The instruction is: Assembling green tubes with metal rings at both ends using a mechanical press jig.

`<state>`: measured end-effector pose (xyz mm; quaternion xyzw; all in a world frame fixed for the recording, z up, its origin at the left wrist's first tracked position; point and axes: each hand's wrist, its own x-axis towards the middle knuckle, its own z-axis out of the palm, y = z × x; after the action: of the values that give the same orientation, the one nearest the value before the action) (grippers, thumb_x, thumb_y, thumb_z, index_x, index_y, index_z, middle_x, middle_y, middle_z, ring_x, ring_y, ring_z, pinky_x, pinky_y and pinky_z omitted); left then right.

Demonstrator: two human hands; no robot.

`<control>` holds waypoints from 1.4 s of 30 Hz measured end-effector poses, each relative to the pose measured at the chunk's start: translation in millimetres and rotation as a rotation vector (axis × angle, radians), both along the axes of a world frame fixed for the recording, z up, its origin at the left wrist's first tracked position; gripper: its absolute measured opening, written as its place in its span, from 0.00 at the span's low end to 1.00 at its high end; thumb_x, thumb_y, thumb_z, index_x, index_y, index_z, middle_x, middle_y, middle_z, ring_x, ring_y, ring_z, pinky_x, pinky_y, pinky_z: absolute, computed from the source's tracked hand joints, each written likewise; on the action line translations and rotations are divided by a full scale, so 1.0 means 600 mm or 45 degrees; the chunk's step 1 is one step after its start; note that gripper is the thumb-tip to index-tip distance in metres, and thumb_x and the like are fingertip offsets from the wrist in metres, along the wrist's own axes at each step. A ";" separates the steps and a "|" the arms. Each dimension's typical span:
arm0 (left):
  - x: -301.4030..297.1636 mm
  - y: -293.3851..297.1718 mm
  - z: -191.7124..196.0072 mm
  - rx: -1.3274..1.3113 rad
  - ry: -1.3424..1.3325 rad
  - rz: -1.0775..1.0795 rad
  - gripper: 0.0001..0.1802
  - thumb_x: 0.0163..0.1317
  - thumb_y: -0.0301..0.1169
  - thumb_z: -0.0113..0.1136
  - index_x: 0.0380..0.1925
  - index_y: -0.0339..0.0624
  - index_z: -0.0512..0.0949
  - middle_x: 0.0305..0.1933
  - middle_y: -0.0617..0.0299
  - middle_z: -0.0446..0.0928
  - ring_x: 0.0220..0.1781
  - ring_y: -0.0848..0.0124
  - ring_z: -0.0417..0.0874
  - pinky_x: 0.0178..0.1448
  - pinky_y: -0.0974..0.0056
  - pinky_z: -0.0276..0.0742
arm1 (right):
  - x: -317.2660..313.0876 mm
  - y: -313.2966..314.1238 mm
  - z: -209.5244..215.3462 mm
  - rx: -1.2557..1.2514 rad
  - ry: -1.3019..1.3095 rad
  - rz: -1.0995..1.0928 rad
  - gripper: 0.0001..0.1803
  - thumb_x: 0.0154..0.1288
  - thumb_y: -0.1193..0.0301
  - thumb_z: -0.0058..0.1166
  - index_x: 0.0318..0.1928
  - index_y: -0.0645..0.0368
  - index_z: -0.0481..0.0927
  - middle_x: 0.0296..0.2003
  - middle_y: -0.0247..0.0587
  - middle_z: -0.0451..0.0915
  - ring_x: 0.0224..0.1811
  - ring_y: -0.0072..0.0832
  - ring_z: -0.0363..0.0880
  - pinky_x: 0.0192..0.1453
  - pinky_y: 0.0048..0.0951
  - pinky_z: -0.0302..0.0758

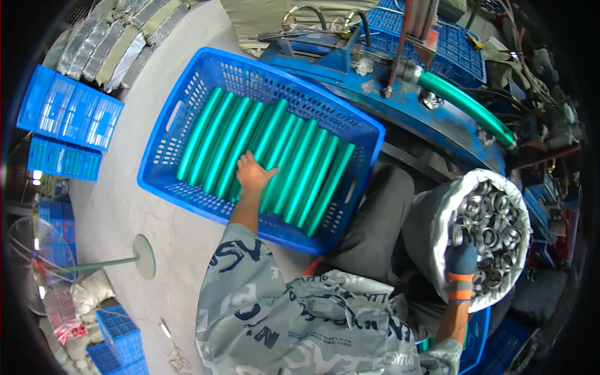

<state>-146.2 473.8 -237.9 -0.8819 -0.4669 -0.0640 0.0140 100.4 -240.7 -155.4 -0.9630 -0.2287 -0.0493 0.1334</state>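
Observation:
My bare left hand lies over green metallic tubes, its thumb out to the side and its fingers apart. The tubes lie side by side in a blue plastic crate with slotted walls. My right hand, in a dark blue glove with an orange cuff, reaches into a white sack. Shiny metal rings fill the sack. The right fingertips are down among the rings, so their grip is hidden.
Beyond the crate stands a blue machine with hoses. Another green tube sits at its metal fitting. Stacked blue crates are at the left, near a round-based stand. Wrapped bundles lie at the far left.

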 end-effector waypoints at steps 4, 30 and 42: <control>0.039 -0.134 -0.021 -0.164 0.205 -0.245 0.70 0.43 0.68 0.94 0.82 0.43 0.75 0.73 0.46 0.83 0.76 0.44 0.83 0.75 0.38 0.86 | -0.037 -0.031 0.061 0.126 -0.077 0.124 0.28 0.67 0.61 0.82 0.61 0.62 0.90 0.58 0.61 0.90 0.64 0.65 0.86 0.69 0.65 0.83; 0.305 -0.803 0.488 -0.510 -0.266 -1.753 0.31 0.54 0.31 0.81 0.62 0.47 0.89 0.54 0.51 0.94 0.54 0.46 0.97 0.59 0.49 0.92 | -0.110 -0.234 0.150 2.845 0.989 -0.039 0.47 0.94 0.39 0.52 0.96 0.52 0.58 0.70 0.47 0.88 0.58 0.36 0.93 0.58 0.41 0.93; 0.272 -0.777 0.493 -0.451 -0.199 -1.842 0.39 0.49 0.33 0.81 0.67 0.50 0.88 0.50 0.55 0.89 0.51 0.49 0.92 0.57 0.48 0.89 | -0.097 -0.212 0.146 2.718 0.653 -0.318 0.14 0.78 0.73 0.73 0.60 0.57 0.90 0.66 0.48 0.91 0.61 0.37 0.95 0.75 0.41 0.88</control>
<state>17.1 7.5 57.8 -0.9508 0.2265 -0.0437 -0.2069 42.3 -368.0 -67.9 -0.3507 0.0647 -0.0334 0.9336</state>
